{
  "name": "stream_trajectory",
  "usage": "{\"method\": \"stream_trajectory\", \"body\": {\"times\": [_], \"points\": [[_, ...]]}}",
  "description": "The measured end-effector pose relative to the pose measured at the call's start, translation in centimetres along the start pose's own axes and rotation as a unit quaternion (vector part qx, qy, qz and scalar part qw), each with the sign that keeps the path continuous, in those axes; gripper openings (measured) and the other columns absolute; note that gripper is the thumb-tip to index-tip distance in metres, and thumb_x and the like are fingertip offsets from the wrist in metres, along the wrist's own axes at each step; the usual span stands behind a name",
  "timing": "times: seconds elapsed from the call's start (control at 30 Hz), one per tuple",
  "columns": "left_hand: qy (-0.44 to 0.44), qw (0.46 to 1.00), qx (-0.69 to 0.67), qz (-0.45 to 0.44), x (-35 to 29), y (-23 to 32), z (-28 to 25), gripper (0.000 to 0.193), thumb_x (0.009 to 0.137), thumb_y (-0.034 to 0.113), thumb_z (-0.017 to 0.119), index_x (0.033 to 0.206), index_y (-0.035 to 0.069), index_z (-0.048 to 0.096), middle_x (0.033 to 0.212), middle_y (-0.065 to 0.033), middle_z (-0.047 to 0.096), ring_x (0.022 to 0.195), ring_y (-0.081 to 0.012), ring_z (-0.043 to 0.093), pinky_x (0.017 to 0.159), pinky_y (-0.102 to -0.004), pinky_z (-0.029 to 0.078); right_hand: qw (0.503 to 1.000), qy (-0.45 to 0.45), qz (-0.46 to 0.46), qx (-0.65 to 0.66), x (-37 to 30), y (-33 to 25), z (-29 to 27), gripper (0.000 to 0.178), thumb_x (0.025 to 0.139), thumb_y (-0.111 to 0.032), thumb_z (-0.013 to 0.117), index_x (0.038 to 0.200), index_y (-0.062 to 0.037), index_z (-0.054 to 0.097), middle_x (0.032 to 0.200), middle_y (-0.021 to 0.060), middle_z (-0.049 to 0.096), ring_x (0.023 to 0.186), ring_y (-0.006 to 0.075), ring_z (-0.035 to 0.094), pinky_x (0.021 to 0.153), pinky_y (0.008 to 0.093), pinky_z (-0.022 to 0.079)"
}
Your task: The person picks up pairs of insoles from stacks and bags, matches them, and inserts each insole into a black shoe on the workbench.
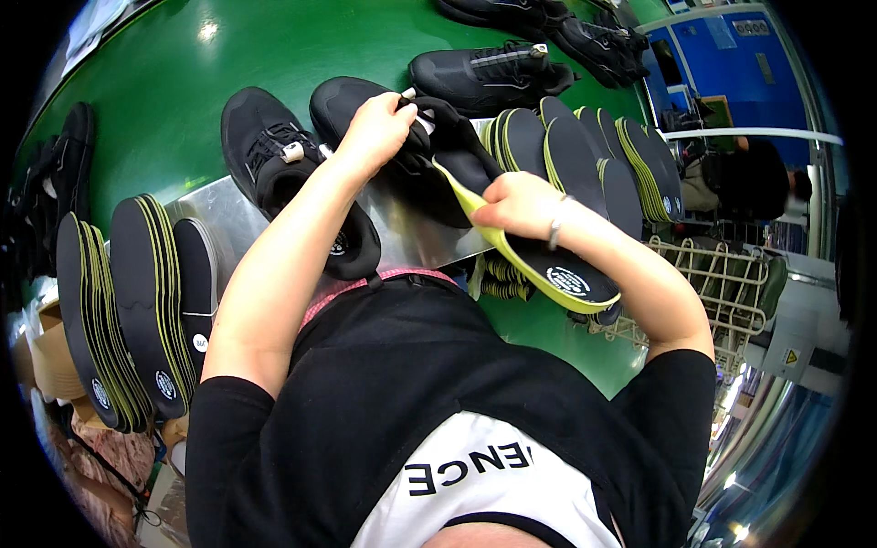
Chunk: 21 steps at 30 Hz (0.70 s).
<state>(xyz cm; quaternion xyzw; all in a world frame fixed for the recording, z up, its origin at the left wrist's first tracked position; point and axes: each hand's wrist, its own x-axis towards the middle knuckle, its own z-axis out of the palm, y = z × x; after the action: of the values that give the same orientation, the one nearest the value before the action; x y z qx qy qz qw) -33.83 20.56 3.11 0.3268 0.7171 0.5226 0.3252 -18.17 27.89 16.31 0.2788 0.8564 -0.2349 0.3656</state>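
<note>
My left hand (379,135) is closed on the tongue area of a black lace-up shoe (340,102), pulling its opening apart. Between the fingers and thumb of my right hand (523,205) is a black insole with a yellow-green underside (534,265). The insole slants, its front end at the shoe's opening and its printed heel end toward my body. Beside this shoe, to the left, lies a second black shoe (256,137) with its heel toward me. Both shoes rest over a metal plate (416,233). The insole's tip is partly hidden by the shoe collar.
Stacks of insoles stand at the left (82,320) and at the right (571,160). More black shoes (489,78) lie farther back on the green table (183,78), with others at the far left (68,173). A wire rack (713,274) stands at the right. Another person (754,178) is beyond it.
</note>
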Motion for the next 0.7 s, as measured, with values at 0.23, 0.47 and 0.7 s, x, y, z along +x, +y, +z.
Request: {"method": "stream_trajectory", "body": {"times": [0.23,0.47,0.7], "points": [[-0.117,0.969,-0.213,-0.052,-1.4,-0.6,-1.4,0.02,0.083,0.012,0.049,0.097,-0.001,0.054,0.084,0.0,0.056,0.077,-0.0069,0.049,0.072,-0.0215,0.039,0.987,-0.114,-0.067,0.088,1.9,-0.4,-0.4,0.032,0.067,-0.03,0.06,0.066,0.002,0.061,0.059,0.0133,0.058,0.056,0.0203,0.055,0.058,0.0318,0.043],[-0.162,0.974,-0.144,-0.067,-1.5,-0.6,-0.3,0.023,0.082,0.013,0.049,0.098,-0.002,0.054,0.081,0.0009,0.055,0.074,-0.0062,0.047,0.068,-0.0209,0.039,0.983,0.101,-0.066,-0.14,1.8,-1.0,4.1,0.029,0.072,-0.028,0.05,0.073,-0.0018,0.063,0.081,0.0184,0.059,0.075,0.0293,0.059,0.069,0.0375,0.045],[-0.186,0.97,-0.143,-0.063,-1.6,-1.6,0.3,0.027,0.081,0.009,0.046,0.105,-0.004,0.048,0.088,-0.0027,0.055,0.08,-0.0081,0.047,0.074,-0.0226,0.04,0.942,0.231,-0.018,-0.241,4.3,-0.3,7.1,0.024,0.07,-0.022,0.052,0.085,-0.0041,0.058,0.09,0.012,0.049,0.089,0.0278,0.048,0.076,0.0458,0.035]]}}
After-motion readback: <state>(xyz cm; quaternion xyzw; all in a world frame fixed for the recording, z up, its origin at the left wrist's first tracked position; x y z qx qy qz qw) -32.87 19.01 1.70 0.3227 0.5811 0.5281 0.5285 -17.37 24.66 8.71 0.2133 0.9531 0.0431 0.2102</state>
